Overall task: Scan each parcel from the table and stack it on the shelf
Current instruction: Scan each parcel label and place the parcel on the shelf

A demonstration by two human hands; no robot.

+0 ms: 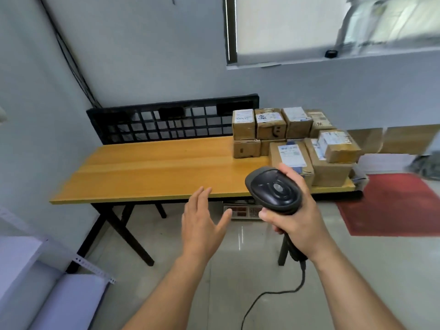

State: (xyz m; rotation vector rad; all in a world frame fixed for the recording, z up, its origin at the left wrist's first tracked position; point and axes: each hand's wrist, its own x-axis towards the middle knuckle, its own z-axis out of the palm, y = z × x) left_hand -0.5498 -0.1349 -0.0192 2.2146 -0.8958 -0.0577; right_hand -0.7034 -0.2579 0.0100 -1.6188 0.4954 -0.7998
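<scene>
Wooden table ahead, scanner upright in right hand, head toward parcels

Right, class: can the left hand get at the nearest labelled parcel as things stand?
Probably yes: the left hand is open and empty, and bare table lies beside the parcel, though the scanner in the right hand hovers close.

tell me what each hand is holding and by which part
The right hand grips the black corded barcode scanner by its handle, below the head. The left hand is open, holding nothing.

Head-worn, facing table (seemingly near).
</scene>
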